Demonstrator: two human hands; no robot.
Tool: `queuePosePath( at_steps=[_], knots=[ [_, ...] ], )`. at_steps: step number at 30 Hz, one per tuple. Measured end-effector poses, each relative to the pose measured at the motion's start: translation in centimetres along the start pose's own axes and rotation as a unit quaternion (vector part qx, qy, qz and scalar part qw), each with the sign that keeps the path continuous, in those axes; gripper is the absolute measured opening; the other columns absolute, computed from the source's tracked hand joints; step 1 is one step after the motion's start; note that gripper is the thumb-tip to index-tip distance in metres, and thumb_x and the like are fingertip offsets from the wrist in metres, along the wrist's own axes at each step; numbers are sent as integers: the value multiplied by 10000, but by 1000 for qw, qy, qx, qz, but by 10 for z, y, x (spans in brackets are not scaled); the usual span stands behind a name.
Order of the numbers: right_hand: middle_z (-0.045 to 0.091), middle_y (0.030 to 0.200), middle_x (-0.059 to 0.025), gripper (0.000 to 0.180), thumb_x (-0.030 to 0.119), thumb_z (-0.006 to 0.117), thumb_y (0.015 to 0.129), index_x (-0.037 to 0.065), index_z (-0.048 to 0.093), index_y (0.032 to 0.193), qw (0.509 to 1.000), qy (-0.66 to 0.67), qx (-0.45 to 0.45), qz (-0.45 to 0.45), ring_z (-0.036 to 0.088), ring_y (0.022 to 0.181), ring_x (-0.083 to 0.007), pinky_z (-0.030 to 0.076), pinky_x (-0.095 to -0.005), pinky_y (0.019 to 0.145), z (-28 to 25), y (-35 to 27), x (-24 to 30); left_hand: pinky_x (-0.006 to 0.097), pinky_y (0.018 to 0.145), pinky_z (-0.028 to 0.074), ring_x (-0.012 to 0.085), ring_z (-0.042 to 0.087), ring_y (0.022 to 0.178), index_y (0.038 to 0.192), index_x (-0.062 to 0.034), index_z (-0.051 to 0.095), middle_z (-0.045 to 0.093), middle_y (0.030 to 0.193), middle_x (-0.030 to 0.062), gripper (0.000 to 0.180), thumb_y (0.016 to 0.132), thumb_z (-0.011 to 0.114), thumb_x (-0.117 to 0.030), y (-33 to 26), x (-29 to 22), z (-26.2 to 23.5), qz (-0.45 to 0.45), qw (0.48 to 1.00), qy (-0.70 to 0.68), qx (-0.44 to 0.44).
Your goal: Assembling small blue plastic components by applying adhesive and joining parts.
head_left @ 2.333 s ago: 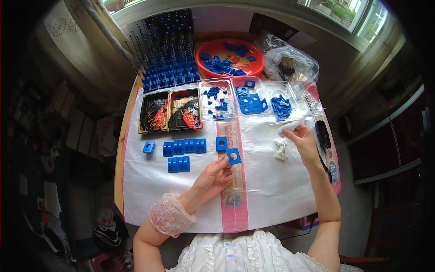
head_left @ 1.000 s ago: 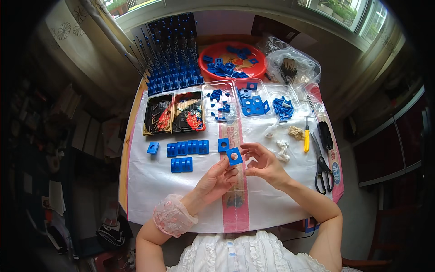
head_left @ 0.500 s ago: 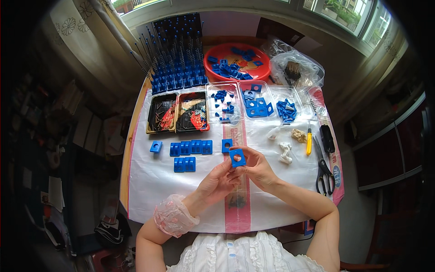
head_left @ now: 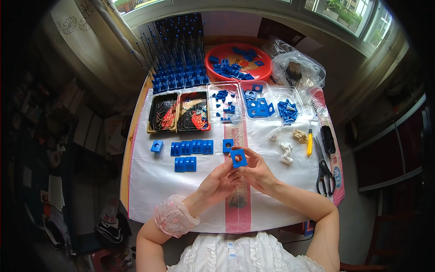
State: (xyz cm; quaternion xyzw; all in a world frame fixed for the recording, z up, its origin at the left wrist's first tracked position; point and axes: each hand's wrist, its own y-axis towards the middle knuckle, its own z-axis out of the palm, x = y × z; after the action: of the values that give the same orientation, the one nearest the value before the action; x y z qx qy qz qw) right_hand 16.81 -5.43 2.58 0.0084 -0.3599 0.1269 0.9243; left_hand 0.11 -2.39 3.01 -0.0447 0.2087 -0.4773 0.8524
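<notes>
Between my two hands, above the middle of the table, is a blue square plastic plate (head_left: 238, 153) with a round hole. My left hand (head_left: 220, 182) grips its left edge between thumb and fingers. From the right, my right hand (head_left: 256, 172) pinches the same plate at its upper and lower right. Just behind it a similar blue holed square (head_left: 228, 145) lies on the sheet. Left of my hands sit two rows of blue slotted blocks (head_left: 191, 147), and farther left a single blue holed block (head_left: 157, 146).
Black trays (head_left: 163, 131) of screws and small metal parts and clear boxes (head_left: 213, 119) of blue pieces line the back. Beyond stand blue bases with springs and rods (head_left: 181, 75) and a red basin (head_left: 267, 75). At right lie a yellow screwdriver (head_left: 309, 144), scissors (head_left: 323, 174) and crumpled lumps (head_left: 286, 153).
The view has shifted very slightly. Both hands still hold the blue plate in nearly the same place, with little visible change.
</notes>
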Motion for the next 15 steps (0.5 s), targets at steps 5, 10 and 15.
queuePosePath(
  at_steps=[5,10,15],
  knots=[
    [543,1179,-102,662,-27,759,799,37,471,1393,1000,13,-2,-2,702,937,-266,623,-373,823,-1,1,-3,212,682,370,33,390,725,1156,-139,589,479,887,-71,215,1016,553,-299,0,0,-2,1,1000,-11,6],
    [545,1174,-95,656,-4,767,803,63,483,1390,1000,13,-2,5,695,942,-266,620,-374,830,-2,1,-4,219,688,383,33,409,726,1176,-126,587,520,889,-65,239,1016,552,-301,1,1,-7,-3,999,-27,18],
    [548,1189,-99,641,33,781,803,80,500,1377,1000,2,2,2,689,946,-276,610,-398,847,-1,-1,1,221,682,386,42,440,772,1184,-115,589,540,932,-66,262,1010,572,-310,0,-2,-4,-2,1000,9,24]
  ],
)
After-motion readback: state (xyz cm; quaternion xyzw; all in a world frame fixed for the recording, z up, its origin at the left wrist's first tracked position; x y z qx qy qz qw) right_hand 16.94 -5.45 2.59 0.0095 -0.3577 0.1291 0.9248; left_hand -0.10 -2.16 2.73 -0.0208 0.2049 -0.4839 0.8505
